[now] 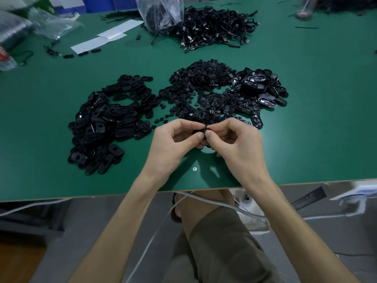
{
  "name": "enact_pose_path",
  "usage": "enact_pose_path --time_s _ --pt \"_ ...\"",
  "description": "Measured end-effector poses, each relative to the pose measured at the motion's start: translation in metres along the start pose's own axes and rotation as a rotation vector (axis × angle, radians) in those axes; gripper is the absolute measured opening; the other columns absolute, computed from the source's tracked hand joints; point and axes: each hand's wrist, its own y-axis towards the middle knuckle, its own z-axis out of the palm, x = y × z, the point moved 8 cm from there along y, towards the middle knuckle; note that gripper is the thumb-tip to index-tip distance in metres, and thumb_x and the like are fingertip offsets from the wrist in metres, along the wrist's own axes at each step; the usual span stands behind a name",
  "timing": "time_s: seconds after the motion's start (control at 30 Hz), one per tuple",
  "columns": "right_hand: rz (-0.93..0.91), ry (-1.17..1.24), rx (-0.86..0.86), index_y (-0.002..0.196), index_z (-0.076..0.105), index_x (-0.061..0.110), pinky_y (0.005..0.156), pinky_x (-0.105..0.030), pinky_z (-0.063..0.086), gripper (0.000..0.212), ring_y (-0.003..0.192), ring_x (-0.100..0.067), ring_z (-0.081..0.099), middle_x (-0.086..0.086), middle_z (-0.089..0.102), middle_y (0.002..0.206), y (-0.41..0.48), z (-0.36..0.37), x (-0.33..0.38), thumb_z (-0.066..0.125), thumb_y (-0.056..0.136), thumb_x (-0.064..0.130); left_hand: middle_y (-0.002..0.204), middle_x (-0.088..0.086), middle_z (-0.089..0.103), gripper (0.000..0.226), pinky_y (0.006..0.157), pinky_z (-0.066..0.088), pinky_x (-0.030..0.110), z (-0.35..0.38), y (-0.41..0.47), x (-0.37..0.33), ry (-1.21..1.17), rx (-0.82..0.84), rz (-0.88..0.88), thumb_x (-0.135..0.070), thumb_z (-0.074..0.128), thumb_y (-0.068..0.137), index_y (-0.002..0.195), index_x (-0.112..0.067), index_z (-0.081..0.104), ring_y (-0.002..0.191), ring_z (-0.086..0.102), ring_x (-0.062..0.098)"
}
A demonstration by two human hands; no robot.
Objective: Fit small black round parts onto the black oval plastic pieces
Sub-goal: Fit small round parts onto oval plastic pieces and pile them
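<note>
My left hand [175, 139] and my right hand [234, 139] meet just above the green table [306, 139], near its front edge. Between their thumbs and fingertips they pinch one black oval plastic piece [201, 132], mostly hidden by the fingers. Whether a round part sits on it I cannot tell. A heap of small black round parts [204, 92] lies just beyond the hands. A pile of black oval pieces [106, 123] lies to the left, and a smaller pile of oval pieces [261, 84] to the right.
A heap of black cords with clips [214, 29] and a clear plastic bag [159, 13] lie at the back. White paper strips [106, 37] and more bags [40, 23] are at the back left. A screw head [194, 169] sits in the table below the hands.
</note>
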Motion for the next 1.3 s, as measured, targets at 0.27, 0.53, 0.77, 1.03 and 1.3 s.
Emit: enact_pose_path --time_s 0.27,0.53,0.77,1.03,1.3 --pt "-0.008 -0.011 -0.185 0.096 0.075 0.02 0.066 -0.017 0.047 0.005 0.068 -0.001 0.06 0.01 0.071 0.079 0.004 -0.031 0.004 0.074 0.093 0.015 0.105 -0.005 0.074 0.017 0.078 0.06 0.03 -0.017 0.0 -0.021 0.321 -0.169 0.145 -0.009 0.069 0.099 0.114 -0.016 0.073 0.097 0.073 0.015" --pt "0.13 -0.331 -0.291 0.119 0.071 0.016 0.096 -0.042 0.055 0.022 0.087 -0.018 0.07 0.001 0.074 0.097 0.02 -0.095 -0.016 0.064 0.099 0.02 0.125 0.018 0.058 0.027 0.105 0.037 0.046 -0.101 -0.011 -0.037 1.34 -0.493 -0.005 -0.006 0.065 0.099 0.126 -0.006 0.066 0.12 0.049 0.035" --pt "0.086 -0.551 -0.174 0.14 0.061 0.013 0.105 -0.04 0.043 0.04 0.112 -0.031 0.062 -0.011 0.069 0.123 0.016 -0.079 -0.021 0.061 0.1 0.019 0.118 0.018 0.058 0.015 0.101 0.029 0.047 -0.108 -0.011 -0.027 1.341 -0.517 -0.093 -0.013 0.07 0.098 0.112 -0.009 0.067 0.117 0.046 0.038" --pt "-0.129 -0.705 0.076 0.117 0.075 0.024 0.098 -0.035 0.027 0.025 0.12 -0.025 0.04 0.004 0.062 0.126 0.002 -0.016 -0.003 0.071 0.095 0.035 0.102 -0.001 0.066 0.012 0.084 0.049 0.027 -0.053 -0.001 -0.034 0.752 -0.349 0.126 -0.011 0.067 0.099 0.101 -0.019 0.059 0.089 0.065 0.011" --pt "-0.115 -0.638 0.076 0.097 0.075 0.014 0.093 -0.042 0.04 0.014 0.107 -0.026 0.044 -0.003 0.06 0.104 0.007 -0.011 -0.004 0.077 0.09 0.025 0.09 -0.003 0.071 0.017 0.046 0.043 0.019 0.012 0.001 -0.006 0.138 -0.016 0.064 -0.01 0.068 0.1 0.111 -0.021 0.071 0.057 0.069 0.019"
